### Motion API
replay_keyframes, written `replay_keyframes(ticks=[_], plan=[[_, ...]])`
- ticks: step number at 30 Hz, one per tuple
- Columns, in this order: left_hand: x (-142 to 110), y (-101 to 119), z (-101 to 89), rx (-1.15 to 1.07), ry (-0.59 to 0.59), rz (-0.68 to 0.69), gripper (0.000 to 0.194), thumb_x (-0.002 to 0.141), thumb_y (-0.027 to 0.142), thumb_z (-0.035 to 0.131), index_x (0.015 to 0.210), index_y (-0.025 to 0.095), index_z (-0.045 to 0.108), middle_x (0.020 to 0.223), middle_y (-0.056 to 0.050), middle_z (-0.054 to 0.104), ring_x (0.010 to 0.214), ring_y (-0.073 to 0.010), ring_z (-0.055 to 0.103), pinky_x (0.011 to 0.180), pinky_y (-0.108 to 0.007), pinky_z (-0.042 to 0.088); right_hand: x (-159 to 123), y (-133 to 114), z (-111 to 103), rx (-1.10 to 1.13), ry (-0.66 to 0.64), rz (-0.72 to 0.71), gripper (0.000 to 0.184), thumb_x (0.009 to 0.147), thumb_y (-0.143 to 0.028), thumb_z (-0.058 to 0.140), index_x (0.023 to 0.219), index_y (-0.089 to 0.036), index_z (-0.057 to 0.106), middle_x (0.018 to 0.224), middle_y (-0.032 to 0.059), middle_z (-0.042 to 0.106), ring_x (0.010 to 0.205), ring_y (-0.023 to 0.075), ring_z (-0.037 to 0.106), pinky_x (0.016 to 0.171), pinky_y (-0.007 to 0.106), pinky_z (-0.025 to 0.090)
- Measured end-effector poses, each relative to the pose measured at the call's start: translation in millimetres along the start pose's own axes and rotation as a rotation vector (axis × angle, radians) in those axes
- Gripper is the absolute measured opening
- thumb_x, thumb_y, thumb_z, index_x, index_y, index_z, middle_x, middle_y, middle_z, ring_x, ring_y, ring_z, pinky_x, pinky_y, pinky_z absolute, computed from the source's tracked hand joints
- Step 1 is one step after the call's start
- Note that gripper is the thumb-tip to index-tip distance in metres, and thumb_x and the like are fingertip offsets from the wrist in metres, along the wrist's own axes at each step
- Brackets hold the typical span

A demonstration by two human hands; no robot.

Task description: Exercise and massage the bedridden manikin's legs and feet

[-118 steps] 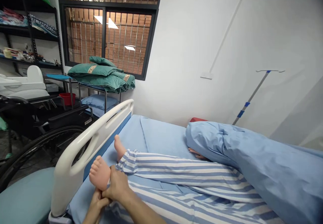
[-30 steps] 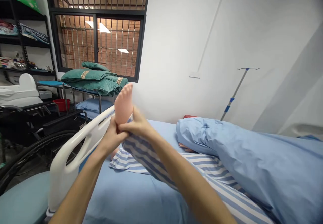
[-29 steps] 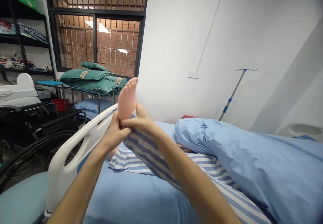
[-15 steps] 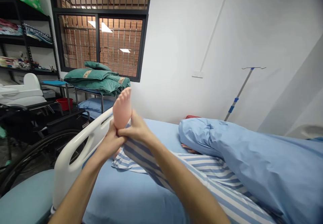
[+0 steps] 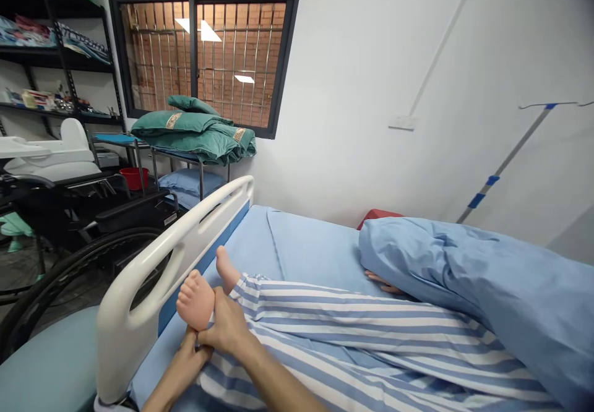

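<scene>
A manikin lies on a hospital bed in blue-and-white striped pyjama trousers. Its near foot rests low on the blue sheet, close to the white bed side rail. My left hand wraps under the manikin's ankle, and my right hand grips it from above. The other foot lies just beyond them. A blue duvet covers the upper body, with only the manikin's fingers showing at its edge.
Left of the rail stand a black wheelchair and a teal cushion. Behind are green folded bedding on a metal rack, a blue pillow, a red bucket, and a white commode. An IV pole leans at right.
The manikin's leg, held high with the sole up a moment ago, now lies low on the bed. Both my hands have come down with it, and my view has tilted downward.
</scene>
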State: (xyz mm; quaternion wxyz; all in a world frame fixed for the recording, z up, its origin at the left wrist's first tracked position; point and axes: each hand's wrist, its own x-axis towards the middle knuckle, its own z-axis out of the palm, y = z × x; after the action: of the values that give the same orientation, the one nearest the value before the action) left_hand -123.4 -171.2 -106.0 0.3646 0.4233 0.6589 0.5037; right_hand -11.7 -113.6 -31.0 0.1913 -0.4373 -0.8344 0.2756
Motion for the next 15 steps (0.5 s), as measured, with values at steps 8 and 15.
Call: replay_keyframes(ticks=[8, 15], plan=[[-5.1, -71.3, 9.1, 0.015, -0.055, -0.043, 0.050, 0.064, 0.036, 0.052, 0.111, 0.018, 0.047, 0.117, -0.011, 0.056, 0.119, -0.0276, 0.044, 0.098, -0.040, 0.037, -3.5, 25.7, 38.6, 0.069, -0.036, 0.016, 0.055, 0.052, -0.041, 0.066, 0.099, -0.019, 0.047, 0.095, 0.0043, 0.058, 0.081, 0.0243, 0.058, 0.062, 0.029, 0.040], [-13.7, -61.6, 6.6, 0.126, 0.041, -0.057, 0.046, 0.063, 0.038, 0.050, 0.106, 0.021, 0.047, 0.112, -0.008, 0.059, 0.113, -0.0268, 0.050, 0.096, -0.038, 0.040, -16.1, 39.4, -1.1, 0.195, -0.076, -0.102, 0.067, 0.064, -0.051, 0.063, 0.119, -0.018, 0.045, 0.112, 0.0093, 0.057, 0.099, 0.0261, 0.054, 0.078, 0.033, 0.041]])
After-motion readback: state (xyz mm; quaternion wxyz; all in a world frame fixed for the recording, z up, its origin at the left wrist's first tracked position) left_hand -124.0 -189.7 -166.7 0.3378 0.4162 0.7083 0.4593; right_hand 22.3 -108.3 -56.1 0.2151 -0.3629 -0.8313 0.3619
